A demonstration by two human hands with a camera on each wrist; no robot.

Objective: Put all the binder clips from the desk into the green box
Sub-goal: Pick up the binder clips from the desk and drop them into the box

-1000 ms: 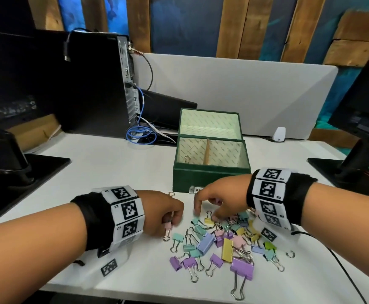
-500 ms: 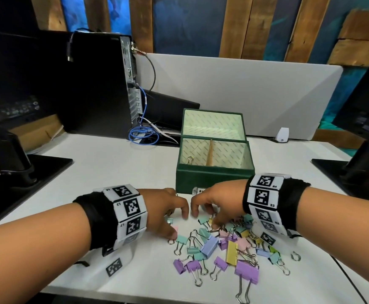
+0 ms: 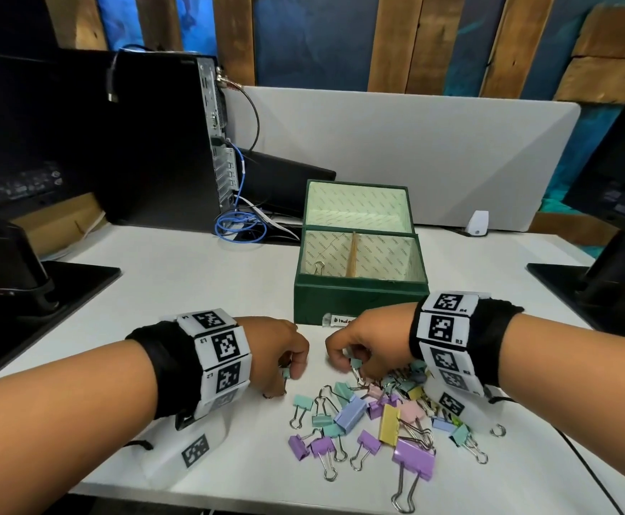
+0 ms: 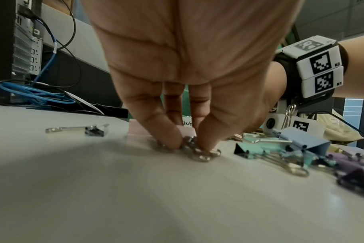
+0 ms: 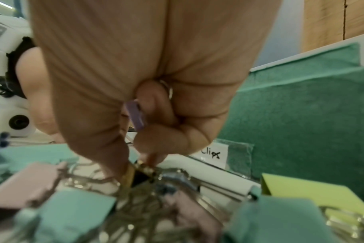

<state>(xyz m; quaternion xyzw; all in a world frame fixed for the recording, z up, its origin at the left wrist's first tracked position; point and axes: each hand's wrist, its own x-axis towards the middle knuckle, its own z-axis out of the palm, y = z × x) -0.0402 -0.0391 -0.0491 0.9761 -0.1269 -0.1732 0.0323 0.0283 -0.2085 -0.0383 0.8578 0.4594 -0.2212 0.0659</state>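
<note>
A pile of pastel binder clips point(image 3: 377, 414) lies on the white desk point(image 3: 192, 291) in front of the open green box point(image 3: 359, 295). One clip point(image 3: 319, 269) lies in the box's left compartment. My left hand point(image 3: 289, 377) is left of the pile and pinches a small teal clip point(image 3: 286, 373). In the left wrist view its fingertips point(image 4: 170, 139) close on wire handles point(image 4: 199, 154) at the desk. My right hand point(image 3: 351, 366) pinches a teal clip point(image 3: 356, 363) at the pile's far edge. A purple clip point(image 5: 135, 115) is tucked in its curled fingers.
A black computer tower point(image 3: 154, 143) with a blue cable coil point(image 3: 240, 226) stands back left. Monitor bases sit at the left point(image 3: 43, 291) and right point(image 3: 582, 288) edges. A grey divider panel point(image 3: 415, 150) runs behind the box. A lone dark clip point(image 4: 94, 129) lies left of my hand.
My left hand, which held a pink clip a second ago, shifted right and now pinches a teal one. My right hand curled in and took a teal clip off the pile.
</note>
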